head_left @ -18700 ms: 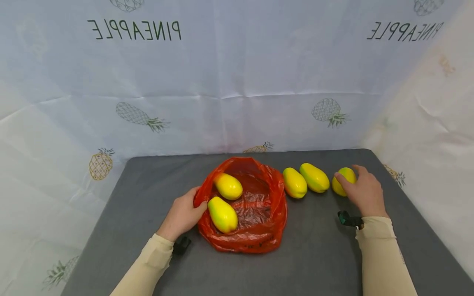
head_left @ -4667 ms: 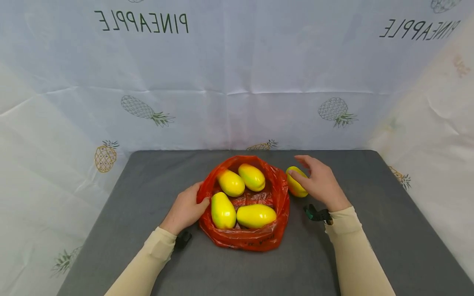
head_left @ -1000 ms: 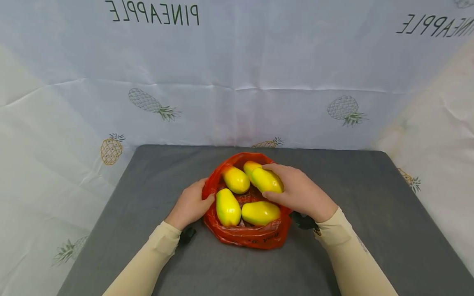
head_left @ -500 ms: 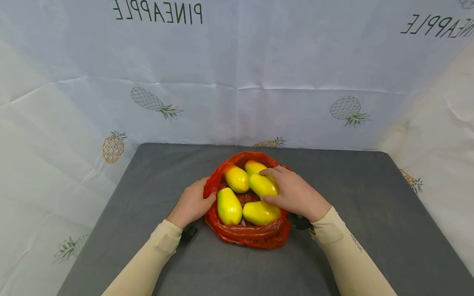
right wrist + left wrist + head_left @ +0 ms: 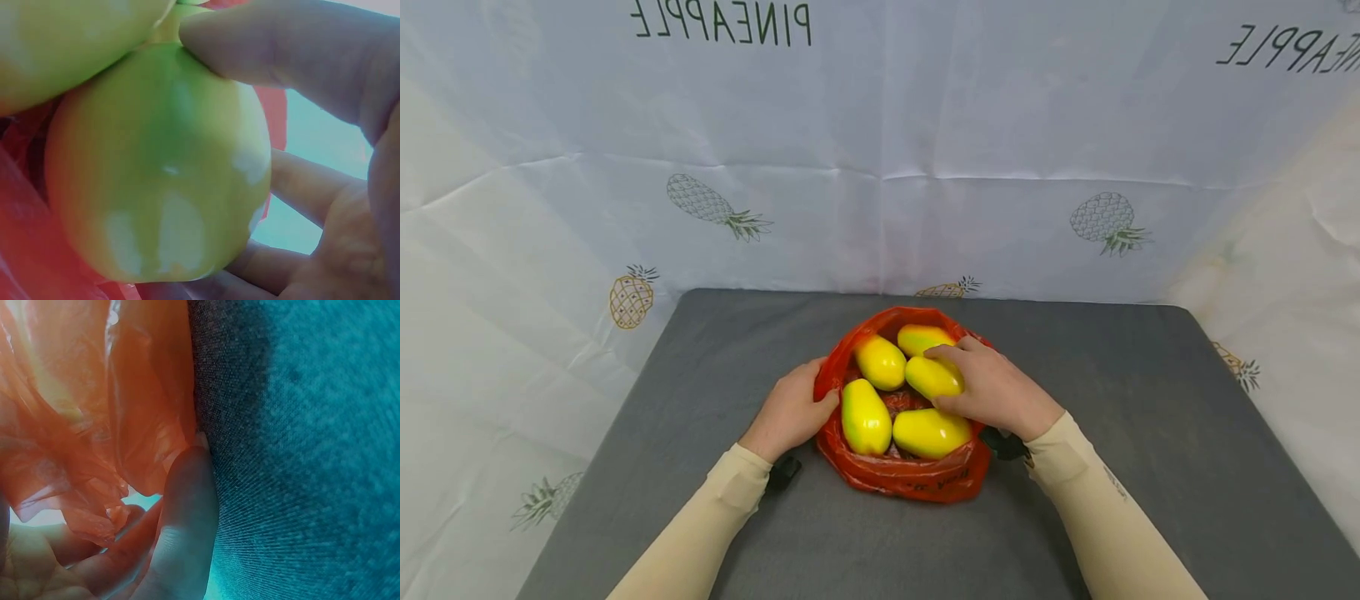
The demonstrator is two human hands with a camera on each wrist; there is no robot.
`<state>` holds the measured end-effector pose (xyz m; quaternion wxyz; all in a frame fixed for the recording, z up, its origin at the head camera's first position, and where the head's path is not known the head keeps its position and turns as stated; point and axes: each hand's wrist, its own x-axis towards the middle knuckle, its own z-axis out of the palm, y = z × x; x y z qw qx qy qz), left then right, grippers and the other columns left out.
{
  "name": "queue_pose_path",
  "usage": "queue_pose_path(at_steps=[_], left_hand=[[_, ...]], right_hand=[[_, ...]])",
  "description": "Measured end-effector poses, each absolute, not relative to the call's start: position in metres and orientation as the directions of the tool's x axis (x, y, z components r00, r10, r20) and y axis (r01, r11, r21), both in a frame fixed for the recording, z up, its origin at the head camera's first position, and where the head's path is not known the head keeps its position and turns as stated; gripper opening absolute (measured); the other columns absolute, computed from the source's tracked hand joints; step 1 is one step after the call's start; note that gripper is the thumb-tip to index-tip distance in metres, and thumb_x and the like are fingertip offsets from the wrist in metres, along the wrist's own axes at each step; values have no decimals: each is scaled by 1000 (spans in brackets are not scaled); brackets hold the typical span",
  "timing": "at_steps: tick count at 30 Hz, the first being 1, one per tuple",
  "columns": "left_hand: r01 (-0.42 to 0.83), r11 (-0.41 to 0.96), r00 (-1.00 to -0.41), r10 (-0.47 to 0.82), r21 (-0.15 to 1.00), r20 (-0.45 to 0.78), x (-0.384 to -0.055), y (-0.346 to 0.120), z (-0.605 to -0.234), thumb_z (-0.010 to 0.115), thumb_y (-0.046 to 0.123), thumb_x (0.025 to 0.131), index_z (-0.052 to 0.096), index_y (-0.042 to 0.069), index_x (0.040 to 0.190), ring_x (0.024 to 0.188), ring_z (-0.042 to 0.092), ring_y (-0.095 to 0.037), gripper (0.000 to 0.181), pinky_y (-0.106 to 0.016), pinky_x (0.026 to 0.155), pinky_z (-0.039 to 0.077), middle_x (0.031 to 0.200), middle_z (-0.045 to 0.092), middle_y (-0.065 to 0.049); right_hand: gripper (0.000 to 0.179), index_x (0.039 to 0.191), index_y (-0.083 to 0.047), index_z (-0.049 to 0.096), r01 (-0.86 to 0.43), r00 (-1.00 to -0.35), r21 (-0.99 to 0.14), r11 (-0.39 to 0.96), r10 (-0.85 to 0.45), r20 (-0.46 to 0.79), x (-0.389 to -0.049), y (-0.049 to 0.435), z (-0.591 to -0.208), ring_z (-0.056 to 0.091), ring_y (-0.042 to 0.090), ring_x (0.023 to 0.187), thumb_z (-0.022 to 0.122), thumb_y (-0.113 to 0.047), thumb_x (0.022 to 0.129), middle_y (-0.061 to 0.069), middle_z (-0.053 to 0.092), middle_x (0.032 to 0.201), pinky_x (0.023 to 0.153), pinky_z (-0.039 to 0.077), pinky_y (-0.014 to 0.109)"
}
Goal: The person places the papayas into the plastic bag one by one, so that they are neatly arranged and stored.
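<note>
A red plastic bag (image 5: 901,482) stands on the dark table with its mouth spread. My left hand (image 5: 792,411) grips the bag's left rim, thumb at the inside; in the left wrist view the film bunches between the fingers. Several glossy yellow papayas lie in the bag: one at front left (image 5: 866,418), one at front right (image 5: 931,433), others towards the back. From the right, my right hand (image 5: 996,385) reaches over the rim and holds one papaya (image 5: 932,377) between thumb and fingers. That papaya (image 5: 159,169) fills the right wrist view, green at its near top.
The dark grey table (image 5: 760,533) extends around the bag on all sides. Behind it hangs a white cloth (image 5: 880,233) with printed pineapples, reaching down to the table's back edge. More cloth hangs at both sides.
Earlier, papayas lay on the table right of the bag; now they are inside. In the last second my right hand has brought the held papaya slightly lower and left within the bag. The left hand keeps its grip.
</note>
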<state>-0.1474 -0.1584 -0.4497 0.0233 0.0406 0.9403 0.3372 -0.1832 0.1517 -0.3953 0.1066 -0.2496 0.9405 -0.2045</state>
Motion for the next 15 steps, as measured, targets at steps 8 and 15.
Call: queue_pose_path(at_steps=[8, 15], left_hand=[[71, 771, -995, 99, 633, -9, -149, -157, -450, 65, 24, 101, 59, 3, 151, 105, 69, -30, 54, -50, 97, 62, 129, 73, -15], [28, 754, -995, 81, 657, -50, -148, -160, -451, 66, 28, 103, 56, 5, 153, 108, 69, -29, 56, -50, 100, 61, 135, 71, -14]], right_hand=[[62, 151, -19, 62, -388, -863, -443, 808, -488, -134, -185, 153, -399, 60, 25, 108, 79, -31, 93, 14, 61, 134, 93, 56, 46], [66, 157, -18, 56, -378, -861, -435, 817, -483, -159, -185, 154, -400, 63, 28, 115, 78, -34, 96, 18, 58, 144, 99, 57, 51]])
